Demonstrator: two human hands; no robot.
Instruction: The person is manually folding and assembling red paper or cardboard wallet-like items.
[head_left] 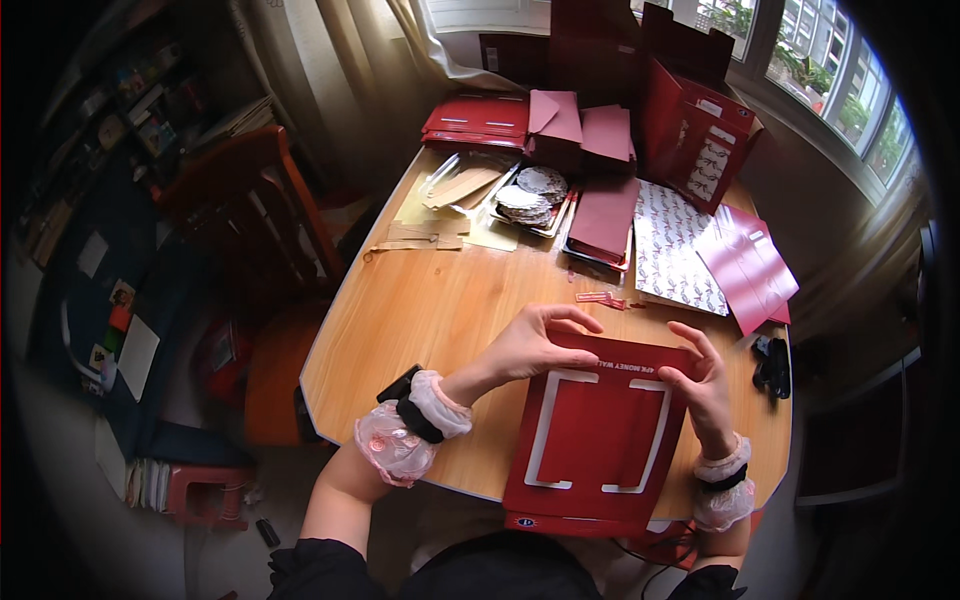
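Observation:
A flat red card point(600, 440) with two white bracket-shaped cut-out strips lies before me at the table's near edge, its lower end reaching past it. At its far left corner, my left hand point(525, 350) presses a thumb on the face and curls its fingers over the far edge. My right hand point(705, 390) grips the far right corner, thumb on the face and index finger raised. The other fingers of both hands are partly hidden. Just beyond the card lie small red-and-white paper tags point(600, 298).
Across the wooden table point(400, 310) stand stacked red cards point(475, 118), pink envelopes point(605, 215), round white lacy tags point(540, 182), tan paper strips point(425, 235), a patterned sheet point(670, 245) and pink sheets point(745, 260). A red box point(690, 130) stands at the back right; black glasses point(770, 367) lie at the right edge.

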